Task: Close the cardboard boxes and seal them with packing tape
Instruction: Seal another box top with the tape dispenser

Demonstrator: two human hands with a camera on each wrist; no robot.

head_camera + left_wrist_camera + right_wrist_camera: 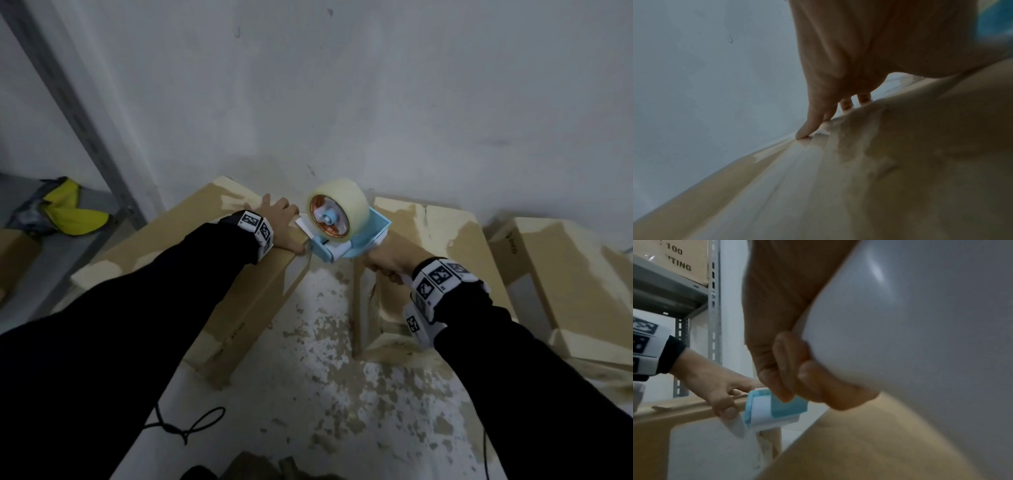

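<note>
A closed cardboard box (pixel 191 260) stands at the left on the floor. My left hand (pixel 279 224) lies flat on its top near the right edge, fingers (pixel 807 128) straight and pressed on the taped surface, thumb (pixel 725 410) over the box edge. My right hand (pixel 387 262) grips the white handle (pixel 900 321) of a blue tape dispenser (pixel 346 236), which carries a roll of clear packing tape (pixel 334 210). The dispenser's front end (pixel 766 410) sits at the box's right edge, right beside my left thumb. A second cardboard box (pixel 428 260) stands under my right hand.
A third box (pixel 565 274) stands at the far right. A grey metal shelf post (pixel 78 113) rises at the left, with a yellow cloth (pixel 68 209) on the shelf and a printed carton (pixel 684 256) higher up. A white wall stands behind the boxes. A black cord (pixel 185 425) lies on the flaked floor (pixel 325 359).
</note>
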